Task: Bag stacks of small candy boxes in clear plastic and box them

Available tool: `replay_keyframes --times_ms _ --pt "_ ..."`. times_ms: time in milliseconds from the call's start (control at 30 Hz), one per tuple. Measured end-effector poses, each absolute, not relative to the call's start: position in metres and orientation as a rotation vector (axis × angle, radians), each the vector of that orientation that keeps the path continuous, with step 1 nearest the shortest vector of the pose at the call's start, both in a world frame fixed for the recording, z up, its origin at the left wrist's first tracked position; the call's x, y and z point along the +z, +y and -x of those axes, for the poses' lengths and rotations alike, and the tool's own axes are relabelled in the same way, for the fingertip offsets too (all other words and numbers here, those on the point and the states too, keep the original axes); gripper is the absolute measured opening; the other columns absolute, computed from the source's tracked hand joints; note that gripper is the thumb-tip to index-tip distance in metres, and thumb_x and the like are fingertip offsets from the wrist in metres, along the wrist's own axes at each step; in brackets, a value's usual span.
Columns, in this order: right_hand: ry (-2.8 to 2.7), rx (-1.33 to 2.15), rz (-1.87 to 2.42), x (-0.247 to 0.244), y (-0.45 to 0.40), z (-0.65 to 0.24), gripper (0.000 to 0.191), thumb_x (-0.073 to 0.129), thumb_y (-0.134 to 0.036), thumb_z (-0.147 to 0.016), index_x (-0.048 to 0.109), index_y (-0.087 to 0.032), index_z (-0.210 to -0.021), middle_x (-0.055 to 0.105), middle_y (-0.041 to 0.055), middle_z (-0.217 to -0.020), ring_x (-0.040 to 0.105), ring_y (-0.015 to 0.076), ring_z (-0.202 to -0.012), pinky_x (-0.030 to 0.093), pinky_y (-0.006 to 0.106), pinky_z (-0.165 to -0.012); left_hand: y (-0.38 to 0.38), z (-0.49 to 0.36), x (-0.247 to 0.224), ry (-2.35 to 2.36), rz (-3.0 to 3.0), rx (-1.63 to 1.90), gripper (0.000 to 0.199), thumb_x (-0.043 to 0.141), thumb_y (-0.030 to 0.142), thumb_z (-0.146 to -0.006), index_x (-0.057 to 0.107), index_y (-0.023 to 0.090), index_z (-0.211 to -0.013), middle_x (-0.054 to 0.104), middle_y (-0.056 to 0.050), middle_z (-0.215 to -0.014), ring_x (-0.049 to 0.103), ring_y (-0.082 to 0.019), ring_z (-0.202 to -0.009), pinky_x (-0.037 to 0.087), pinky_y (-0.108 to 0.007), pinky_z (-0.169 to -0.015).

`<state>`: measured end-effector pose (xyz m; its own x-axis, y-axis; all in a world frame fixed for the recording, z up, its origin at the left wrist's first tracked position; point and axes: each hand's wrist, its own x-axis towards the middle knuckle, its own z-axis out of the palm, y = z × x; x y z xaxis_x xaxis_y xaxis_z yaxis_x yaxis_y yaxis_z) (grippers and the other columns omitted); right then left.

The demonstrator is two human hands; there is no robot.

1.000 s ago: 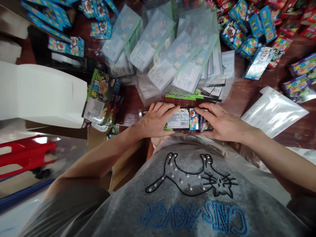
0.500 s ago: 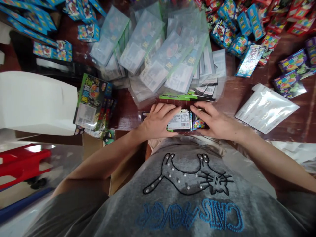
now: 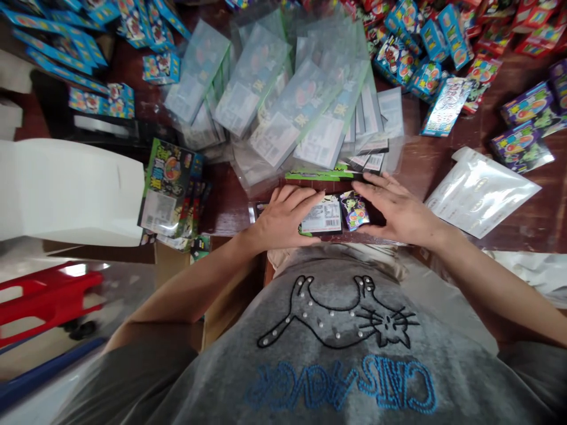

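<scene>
My left hand (image 3: 286, 215) is curled over a flat black printed packet, its fingers at the far edge and its thumb side at the near edge. A white label with a barcode (image 3: 325, 215) shows on the packet to the right of my fingers; the part beneath my palm is hidden. At the packet's right end sits a small purple candy box (image 3: 355, 211); I cannot tell whether it is inside the packet or only against it. My right hand (image 3: 396, 206) is open beside the purple box, fingers and thumb apart, with nothing held.
Clear bags with printed cards (image 3: 283, 112) lie piled ahead. Blue boxes (image 3: 162, 68) are at the back left, red boxes (image 3: 535, 29) and purple boxes (image 3: 525, 106) at the right. A silvery pouch (image 3: 482, 192) lies right; a filled packet (image 3: 166, 189) and white carton flap (image 3: 71, 192) are left.
My right hand has moved right and slightly away from me, off the purple box, which now shows more fully. My left hand stays on the packet. The view has shifted slightly.
</scene>
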<state>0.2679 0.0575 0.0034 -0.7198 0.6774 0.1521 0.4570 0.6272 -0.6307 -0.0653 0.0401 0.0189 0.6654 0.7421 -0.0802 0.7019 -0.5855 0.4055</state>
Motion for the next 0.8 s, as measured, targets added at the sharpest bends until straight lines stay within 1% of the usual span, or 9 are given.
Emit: replay_keyframes --times_ms 67,133,300,400,567,633,700,767,800 --pt "-2.476 0.764 0.914 0.004 0.058 -0.266 0.093 0.082 -0.052 -0.094 0.039 -0.026 -0.172 0.067 0.0136 -0.156 0.060 0.0396 -0.149 0.033 0.070 -0.134 0.040 0.062 0.019 1.119 -2.484 0.130 0.096 0.086 0.058 -0.083 0.051 0.017 -0.162 0.065 -0.018 -0.148 0.056 -0.039 -0.134 0.043 -0.054 -0.116" --pt "-2.462 0.765 0.947 0.004 0.058 -0.263 0.084 0.081 -0.057 -0.093 0.051 -0.025 -0.164 0.071 0.0127 -0.150 0.065 0.0372 -0.142 0.030 0.070 -0.135 0.040 0.059 0.018 1.155 -2.482 0.117 0.097 0.087 0.057 -0.082 0.051 0.017 -0.163 0.064 -0.018 -0.148 0.056 -0.039 -0.134 0.043 -0.054 -0.115" --pt "-2.364 0.626 1.115 0.007 0.037 -0.255 0.083 0.079 -0.073 -0.088 0.064 -0.019 -0.149 0.062 0.0204 -0.161 0.057 0.0419 -0.150 0.032 0.073 -0.133 0.035 0.052 0.025 1.295 -2.461 0.128 0.097 0.086 0.057 -0.083 0.049 0.018 -0.164 0.063 -0.018 -0.150 0.056 -0.041 -0.136 0.045 -0.055 -0.114" --pt "-2.350 0.521 1.189 0.007 0.018 -0.246 0.066 0.074 -0.073 -0.091 0.075 -0.019 -0.128 0.063 0.0222 -0.157 0.055 0.0443 -0.150 0.039 0.077 -0.126 0.029 0.049 0.029 1.325 -2.487 0.094 0.098 0.088 0.058 -0.081 0.052 0.015 -0.161 0.066 -0.019 -0.146 0.059 -0.040 -0.132 0.049 -0.054 -0.109" --pt "-2.330 0.389 1.211 0.020 0.048 -0.266 0.055 0.069 -0.059 -0.102 0.067 -0.026 -0.145 0.052 0.0172 -0.169 0.044 0.0409 -0.160 0.039 0.075 -0.127 0.061 0.044 0.046 1.175 -2.655 0.067 0.097 0.089 0.068 -0.078 0.058 0.019 -0.157 0.066 -0.018 -0.150 0.062 -0.040 -0.132 0.051 -0.054 -0.109" --pt "-2.192 0.227 1.323 0.036 0.092 -0.305 0.055 0.068 -0.056 -0.103 0.062 -0.028 -0.150 0.054 0.0157 -0.167 0.046 0.0393 -0.158 0.039 0.072 -0.127 0.100 0.036 0.063 1.062 -2.744 0.108 0.070 0.080 0.062 -0.092 0.065 0.022 -0.148 0.069 -0.015 -0.147 0.065 -0.036 -0.130 0.053 -0.050 -0.109" --pt "-2.043 0.043 1.516 0.052 0.148 -0.362 0.060 0.067 -0.057 -0.102 0.059 -0.026 -0.152 0.051 0.0176 -0.167 0.046 0.0400 -0.158 0.039 0.070 -0.128 0.154 0.017 0.080 1.020 -2.810 0.138 0.036 0.063 0.052 -0.107 0.074 0.027 -0.130 0.078 -0.009 -0.125 0.070 -0.031 -0.119 0.057 -0.046 -0.101" --pt "-1.893 -0.087 1.803 0.062 0.203 -0.426 0.071 0.066 -0.055 -0.100 0.051 -0.019 -0.159 0.047 0.0225 -0.168 0.038 0.0428 -0.161 0.031 0.071 -0.130 0.216 -0.013 0.092 1.098 -2.834 0.143 0.035 0.049 0.051 -0.112 0.076 0.030 -0.119 0.079 -0.008 -0.109 0.072 -0.031 -0.107 0.059 -0.047 -0.090" --pt "-1.818 -0.120 1.937 0.065 0.227 -0.456 0.077 0.068 -0.052 -0.099 0.046 -0.013 -0.162 0.047 0.0263 -0.167 0.036 0.0441 -0.161 0.028 0.072 -0.130 0.247 -0.031 0.095 1.154 -2.842 0.153 0.037 0.047 0.052 -0.112 0.076 0.031 -0.122 0.078 -0.010 -0.113 0.072 -0.032 -0.109 0.059 -0.050 -0.090"
